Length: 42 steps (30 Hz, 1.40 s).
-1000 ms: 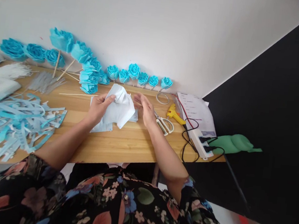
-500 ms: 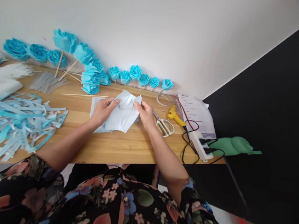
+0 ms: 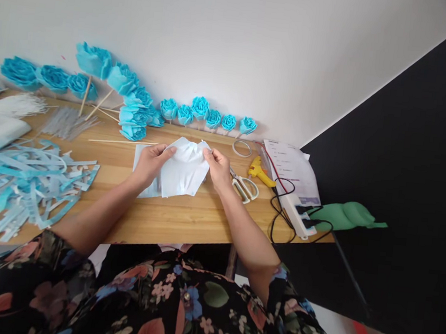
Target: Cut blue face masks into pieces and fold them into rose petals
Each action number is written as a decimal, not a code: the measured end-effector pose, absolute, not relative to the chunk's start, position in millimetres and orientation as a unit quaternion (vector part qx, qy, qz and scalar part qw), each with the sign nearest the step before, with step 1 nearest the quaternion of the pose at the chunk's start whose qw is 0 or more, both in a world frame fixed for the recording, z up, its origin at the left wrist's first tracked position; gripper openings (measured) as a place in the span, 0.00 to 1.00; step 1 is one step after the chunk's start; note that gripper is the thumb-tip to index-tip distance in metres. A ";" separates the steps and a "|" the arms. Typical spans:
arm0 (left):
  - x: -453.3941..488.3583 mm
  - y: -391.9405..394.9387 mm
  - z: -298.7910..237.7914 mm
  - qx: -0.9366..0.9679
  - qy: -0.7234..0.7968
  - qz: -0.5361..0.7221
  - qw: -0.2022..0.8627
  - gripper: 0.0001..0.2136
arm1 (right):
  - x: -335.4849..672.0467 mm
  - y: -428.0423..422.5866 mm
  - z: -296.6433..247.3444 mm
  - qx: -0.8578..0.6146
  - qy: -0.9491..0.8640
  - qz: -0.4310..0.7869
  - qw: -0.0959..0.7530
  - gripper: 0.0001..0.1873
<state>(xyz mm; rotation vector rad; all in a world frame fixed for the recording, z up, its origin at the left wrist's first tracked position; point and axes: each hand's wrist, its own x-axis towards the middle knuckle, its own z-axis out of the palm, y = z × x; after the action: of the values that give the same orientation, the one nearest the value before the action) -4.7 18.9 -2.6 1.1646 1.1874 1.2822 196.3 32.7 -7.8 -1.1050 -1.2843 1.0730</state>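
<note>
Forearms in floral-print sleeves reach over the near edge of the wooden desk. Above its middle, the left hand and right hand each pinch the top edge of a crumpled white sheet. On both, thumb and fingers are closed on it. The sheet hangs between them, its lower corners resting on flat pale-blue sheets on the desk.

A heap of cut blue strips lies left of the left forearm, partly over the desk's edge. Scissors lie just beside the right wrist. Beyond them are a yellow glue gun, looped cords and a white power strip. A bare skewer lies further back, and blue paper roses line the wall.

Assessed risks: the sheet looks thin, and opposing pull at the two pinch points could tear it. An elbow sweep could push strips off the edge. The right forearm could snag the cords and drag the glue gun, which may be hot.
</note>
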 end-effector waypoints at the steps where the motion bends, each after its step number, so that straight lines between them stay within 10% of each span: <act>1: -4.5 18.7 -2.3 0.475 0.488 0.532 0.504 0.20 | 196.2 32.7 -7.7 -0.463 -0.537 0.452 0.542 0.26; 42: -0.9 16.2 5.4 0.479 0.493 0.502 0.525 0.21 | 195.7 29.4 -3.2 -0.428 -0.549 0.523 0.493 0.18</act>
<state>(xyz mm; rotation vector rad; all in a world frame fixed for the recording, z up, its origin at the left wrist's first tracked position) -0.9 16.2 5.4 1.1458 1.1798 1.2011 195.7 29.4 -3.2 -1.0392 -1.3310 1.2678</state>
